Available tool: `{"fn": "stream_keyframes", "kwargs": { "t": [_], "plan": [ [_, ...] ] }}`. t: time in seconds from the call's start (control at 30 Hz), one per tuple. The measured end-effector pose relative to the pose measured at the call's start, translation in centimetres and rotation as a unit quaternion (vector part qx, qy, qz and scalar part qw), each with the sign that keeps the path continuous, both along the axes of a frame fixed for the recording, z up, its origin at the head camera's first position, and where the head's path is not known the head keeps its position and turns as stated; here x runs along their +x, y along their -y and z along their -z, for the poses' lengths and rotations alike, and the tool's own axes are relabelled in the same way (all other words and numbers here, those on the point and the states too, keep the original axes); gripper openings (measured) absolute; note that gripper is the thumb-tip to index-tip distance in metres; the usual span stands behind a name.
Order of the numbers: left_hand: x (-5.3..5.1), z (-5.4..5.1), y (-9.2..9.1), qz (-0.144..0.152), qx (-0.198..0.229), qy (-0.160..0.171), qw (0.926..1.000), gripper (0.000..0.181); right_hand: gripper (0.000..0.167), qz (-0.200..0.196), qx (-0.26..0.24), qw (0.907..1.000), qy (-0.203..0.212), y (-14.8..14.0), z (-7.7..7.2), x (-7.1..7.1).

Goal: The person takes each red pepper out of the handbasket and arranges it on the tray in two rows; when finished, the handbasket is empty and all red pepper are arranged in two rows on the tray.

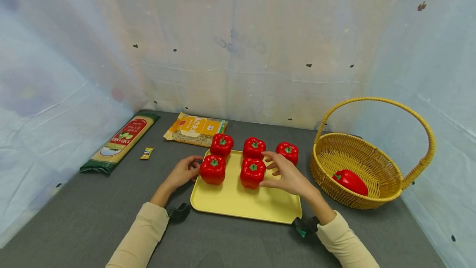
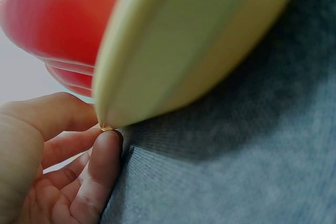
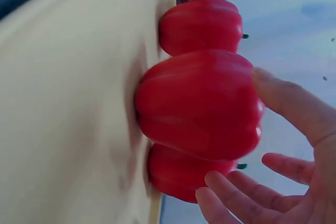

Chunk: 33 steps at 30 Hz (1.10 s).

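Several red bell peppers stand upright, stems up, on a yellow tray (image 1: pixel 241 208). My left hand (image 1: pixel 184 171) is at the tray's left edge, beside the front-left pepper (image 1: pixel 213 171). In the left wrist view, thumb and fingers pinch the tray rim (image 2: pixel 113 87). My right hand (image 1: pixel 288 175) reaches around the right side of the front-middle pepper (image 1: pixel 252 177), fingers spread. The right wrist view puts the thumb at the upper edge of that pepper (image 3: pixel 199 103), the other fingers apart. Further back are the back-left (image 1: pixel 222 146), back-middle (image 1: pixel 254 148) and back-right (image 1: pixel 286 153) peppers.
To the right stands a woven basket (image 1: pixel 320 168) with a tall handle, one red pepper (image 1: pixel 351 182) lying inside. Behind the tray lies a yellow food packet (image 1: pixel 197 128). A long green-and-red package (image 1: pixel 122 142) and a small yellow packet (image 1: pixel 146 153) are at left.
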<state>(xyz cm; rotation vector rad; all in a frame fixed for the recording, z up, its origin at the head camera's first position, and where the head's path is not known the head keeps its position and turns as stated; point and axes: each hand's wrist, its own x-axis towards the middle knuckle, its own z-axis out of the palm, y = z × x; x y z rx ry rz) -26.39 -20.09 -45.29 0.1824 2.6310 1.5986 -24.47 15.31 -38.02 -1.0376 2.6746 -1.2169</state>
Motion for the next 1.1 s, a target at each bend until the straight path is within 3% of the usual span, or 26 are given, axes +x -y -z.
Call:
{"fn": "stream_keyframes", "kwargs": {
  "t": [0.2, 0.47, 0.63, 0.83, 1.1],
  "plan": [
    [0.0, 0.0, 0.0, -0.002, -0.002, 0.006, 1.0000, 0.038, 0.071, -0.015, -0.002, 0.9992, -0.037, -1.2, -1.0, 0.0],
    [-0.1, -0.1, 0.0, 0.002, 0.002, 0.007, 1.0000, 0.037, 0.047, -0.022, -0.003, 0.9986, -0.049, -4.4, -2.9, 0.0],
    [-0.2, 0.0, 0.0, 0.000, 0.004, 0.010, 0.9999, 0.037, 0.045, -0.020, 0.015, 0.9991, -0.033, -6.8, -4.1, -0.1],
    [-0.1, 0.1, 0.1, -0.003, 0.002, 0.011, 0.9999, 0.037, 0.044, 0.013, 0.046, 0.9988, -0.004, -9.5, -5.5, -0.3],
    [-0.2, 0.0, 0.0, -0.004, 0.005, 0.014, 0.9999, 0.038, 0.045, 0.031, 0.081, 0.9962, -0.005, -12.6, -6.7, -1.0]
  ]
}}
